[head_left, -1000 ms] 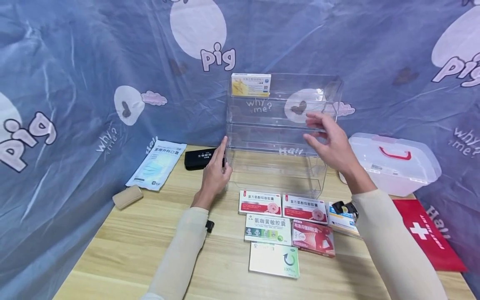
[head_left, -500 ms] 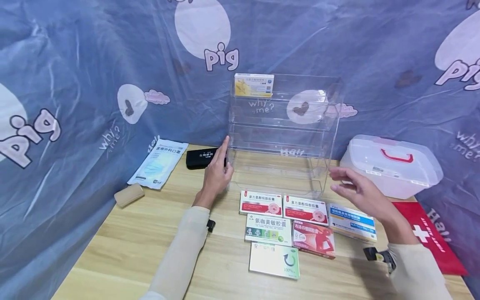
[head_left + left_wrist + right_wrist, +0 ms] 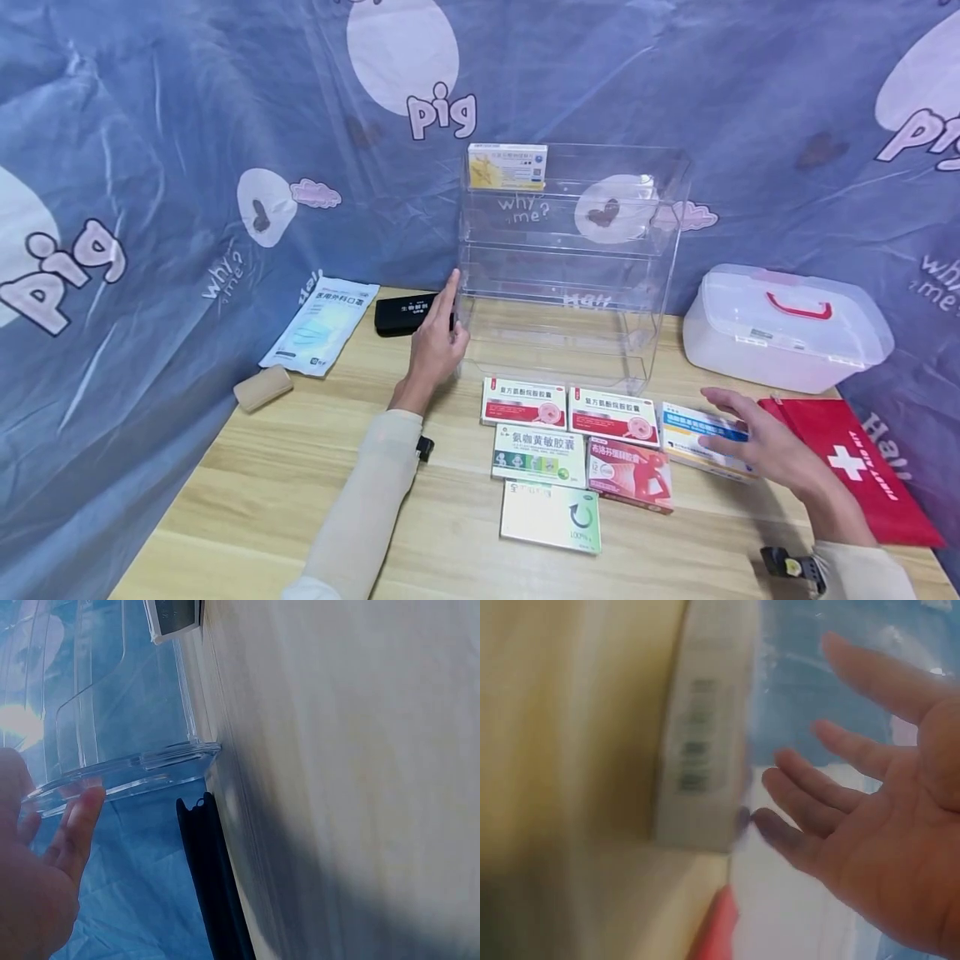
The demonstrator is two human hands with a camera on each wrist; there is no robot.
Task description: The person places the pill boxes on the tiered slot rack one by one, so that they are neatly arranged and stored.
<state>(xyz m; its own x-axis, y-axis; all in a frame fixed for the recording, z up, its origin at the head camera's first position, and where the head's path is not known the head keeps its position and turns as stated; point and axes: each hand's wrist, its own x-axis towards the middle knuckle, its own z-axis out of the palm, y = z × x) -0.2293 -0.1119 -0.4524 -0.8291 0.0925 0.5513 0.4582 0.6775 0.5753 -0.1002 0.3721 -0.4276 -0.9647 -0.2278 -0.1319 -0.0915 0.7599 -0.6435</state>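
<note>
My left hand (image 3: 437, 346) rests with straight fingers against the left side of a clear acrylic tiered display rack (image 3: 555, 275). In the left wrist view, its fingertips touch the edge of the rack's side panel (image 3: 150, 761). Spread fingers of my right hand (image 3: 772, 446) hover over a blue and white medicine box (image 3: 686, 429) at the right of the box group. The right wrist view shows that box's barcoded end (image 3: 701, 750) beside the open palm, with nothing gripped. A yellow and white medicine box (image 3: 507, 167) stands on the rack's top tier, at the left.
Two red and white capsule boxes (image 3: 523, 404), a green and white box (image 3: 538, 454), a red box (image 3: 630, 472) and a pale green box (image 3: 550, 517) lie before the rack. Around them are a clear case (image 3: 787, 333), red pouch (image 3: 855, 475), mask packet (image 3: 318, 329), black case (image 3: 405, 315) and tan roll (image 3: 262, 388).
My right hand has moved from in front of the rack, down and to the right, to the blue and white box. The left hand has stayed at the rack's side.
</note>
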